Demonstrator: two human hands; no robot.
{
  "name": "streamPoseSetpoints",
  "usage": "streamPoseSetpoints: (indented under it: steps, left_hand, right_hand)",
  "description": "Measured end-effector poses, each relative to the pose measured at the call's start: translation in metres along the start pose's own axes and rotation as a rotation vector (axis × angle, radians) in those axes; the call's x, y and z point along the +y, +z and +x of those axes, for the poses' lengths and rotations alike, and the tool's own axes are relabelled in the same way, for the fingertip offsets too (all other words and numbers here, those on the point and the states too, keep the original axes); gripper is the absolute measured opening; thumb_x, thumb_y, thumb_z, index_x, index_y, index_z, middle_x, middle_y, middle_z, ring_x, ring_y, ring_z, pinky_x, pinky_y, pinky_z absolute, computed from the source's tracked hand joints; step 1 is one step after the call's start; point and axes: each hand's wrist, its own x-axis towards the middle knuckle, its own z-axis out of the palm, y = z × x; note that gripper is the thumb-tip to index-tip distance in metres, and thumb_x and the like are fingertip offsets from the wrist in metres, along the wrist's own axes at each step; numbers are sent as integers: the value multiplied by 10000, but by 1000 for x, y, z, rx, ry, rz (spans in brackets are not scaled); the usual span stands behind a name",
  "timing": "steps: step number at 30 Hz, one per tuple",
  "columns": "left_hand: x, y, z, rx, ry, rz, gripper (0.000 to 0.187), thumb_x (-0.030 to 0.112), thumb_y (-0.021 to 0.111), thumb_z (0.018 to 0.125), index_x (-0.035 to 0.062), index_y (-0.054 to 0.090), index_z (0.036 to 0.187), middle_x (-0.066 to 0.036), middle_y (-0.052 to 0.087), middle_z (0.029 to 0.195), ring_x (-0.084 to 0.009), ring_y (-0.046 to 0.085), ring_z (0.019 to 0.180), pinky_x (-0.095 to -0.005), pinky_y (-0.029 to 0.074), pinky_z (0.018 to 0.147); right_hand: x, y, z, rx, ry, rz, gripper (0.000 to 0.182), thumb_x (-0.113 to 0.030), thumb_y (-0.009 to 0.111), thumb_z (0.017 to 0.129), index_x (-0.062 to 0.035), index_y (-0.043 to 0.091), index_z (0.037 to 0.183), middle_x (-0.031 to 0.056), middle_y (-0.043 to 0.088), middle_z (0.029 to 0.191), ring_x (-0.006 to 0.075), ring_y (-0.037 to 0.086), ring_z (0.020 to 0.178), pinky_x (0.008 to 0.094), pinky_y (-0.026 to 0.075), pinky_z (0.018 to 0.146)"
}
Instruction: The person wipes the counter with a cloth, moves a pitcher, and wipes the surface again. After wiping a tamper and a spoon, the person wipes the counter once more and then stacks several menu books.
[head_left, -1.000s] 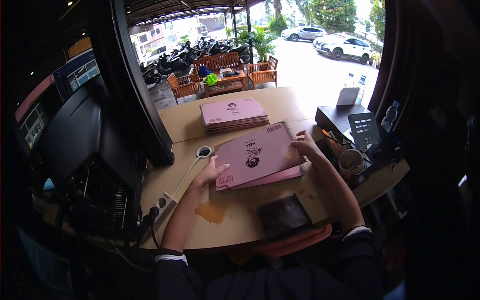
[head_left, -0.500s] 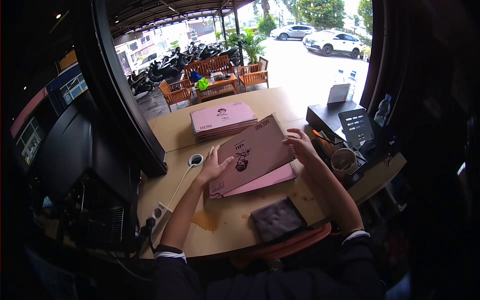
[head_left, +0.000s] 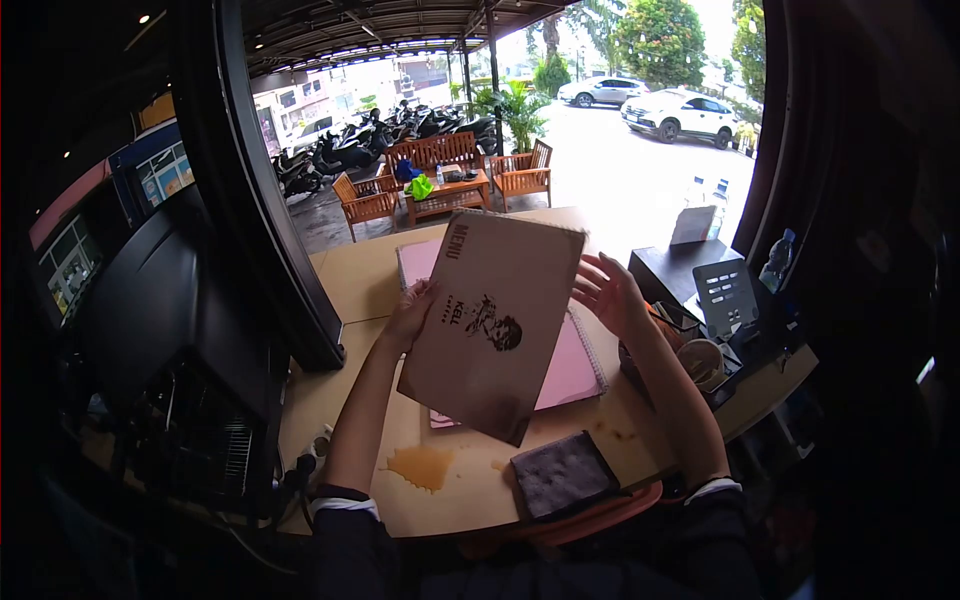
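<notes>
Above the middle of the tabletop (head_left: 360,275), top menu (head_left: 495,325) now lifted and tipped up on edge, no longer flat as a second ago. Left hand (head_left: 412,312) pinching its left edge; right hand (head_left: 605,292) off it, fingers spread, beside its right edge. Underneath, pink menu (head_left: 570,372) exposed, flat. Near the front edge, dark cloth (head_left: 562,472) and a brown spill (head_left: 425,466). Toward the far edge, further menu stack (head_left: 415,262) mostly hidden.

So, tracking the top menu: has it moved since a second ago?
Yes. The top menu, held by the left hand, has lifted off the pink menu beneath.
</notes>
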Motion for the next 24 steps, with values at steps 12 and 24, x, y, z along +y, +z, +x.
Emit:
streamPoseSetpoints:
  steps: [12, 24]
  left_hand:
    - [-18, 29, 36, 551, 240, -499, 235, -8, 507, 847, 33, 469, 1075, -89, 543, 1031, -194, 600, 908, -293, 566, 744]
    - [-33, -20, 5, 502, -146, 11, 424, 212, 544, 875, 97, 344, 1230, -54, 442, 1220, -168, 503, 1057, -363, 435, 841]
  right_hand:
    - [104, 62, 58, -185, 22, 68, 374, -347, 419, 927, -49, 283, 1107, 211, 465, 1136, 381, 556, 1005, 472, 493, 820]
    - [156, -5, 229, 163, -45, 65, 149, -68, 346, 893, 24, 375, 780, 110, 468, 692, 353, 638, 730, 422, 575, 669]
